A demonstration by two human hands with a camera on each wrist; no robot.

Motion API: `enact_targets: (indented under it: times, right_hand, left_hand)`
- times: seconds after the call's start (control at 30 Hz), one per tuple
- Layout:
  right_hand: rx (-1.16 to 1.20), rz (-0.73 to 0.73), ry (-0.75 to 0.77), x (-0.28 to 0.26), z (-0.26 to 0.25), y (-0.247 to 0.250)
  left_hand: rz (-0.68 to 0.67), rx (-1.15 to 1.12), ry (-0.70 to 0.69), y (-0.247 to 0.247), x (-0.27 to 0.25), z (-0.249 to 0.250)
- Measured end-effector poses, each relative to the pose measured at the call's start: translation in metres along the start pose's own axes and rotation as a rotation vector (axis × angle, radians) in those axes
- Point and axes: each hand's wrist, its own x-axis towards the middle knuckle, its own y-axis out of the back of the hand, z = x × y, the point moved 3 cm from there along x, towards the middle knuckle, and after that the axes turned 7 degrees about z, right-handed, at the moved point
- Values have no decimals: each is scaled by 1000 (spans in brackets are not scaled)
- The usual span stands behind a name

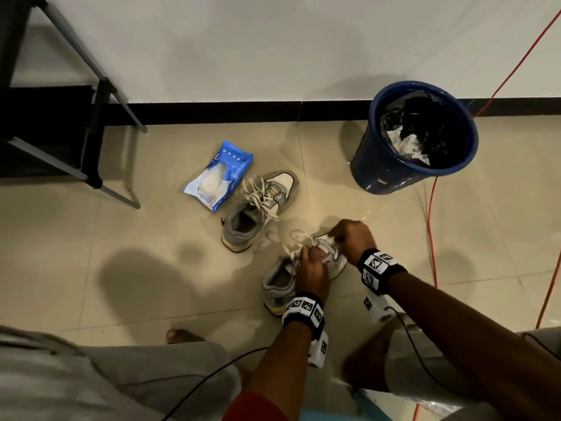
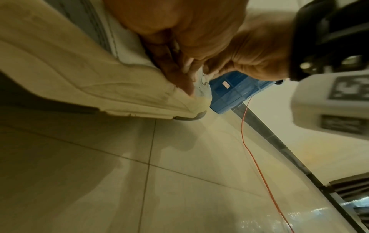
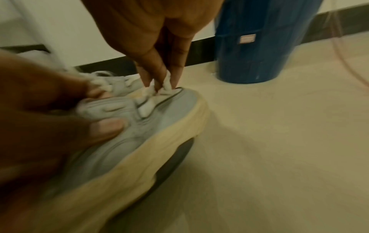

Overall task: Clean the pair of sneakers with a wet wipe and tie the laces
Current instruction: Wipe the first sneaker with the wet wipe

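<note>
The near grey-and-white sneaker (image 1: pixel 280 284) (image 3: pixel 123 141) stands on the tiled floor, toe pointing away to the right. My left hand (image 1: pixel 311 267) (image 3: pixel 49 118) grips its upper by the lace area, thumb pressed on the side. My right hand (image 1: pixel 349 238) (image 3: pixel 159 78) pinches a crumpled white wet wipe (image 1: pixel 329 240) (image 3: pixel 167 84) and presses it onto the toe. Loose laces (image 1: pixel 299 240) loop out beside the left hand. The second sneaker (image 1: pixel 258 208) lies further off, its laces untied. In the left wrist view my left hand's fingers (image 2: pixel 179 66) lie on the shoe's cream sole (image 2: pixel 89 82).
A blue pack of wipes (image 1: pixel 218 174) lies left of the far sneaker. A blue bin (image 1: pixel 419 135) with a black liner stands at the right by the wall. An orange cable (image 1: pixel 431 223) runs past it. A black stand frame (image 1: pixel 100 126) is at the left, my bare foot (image 1: pixel 182 335) nearby.
</note>
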Motion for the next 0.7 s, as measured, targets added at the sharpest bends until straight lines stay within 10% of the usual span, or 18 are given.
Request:
enact_targets:
  times: [0.3,0.7]
  right_hand:
    - [39,106,-176,11,10,3]
    - [-100,-34,27,17,-25,-7]
  left_hand:
    - [19,35,-46,-5,-3,-3]
    - [-4,14,-2,-4,-2,-1]
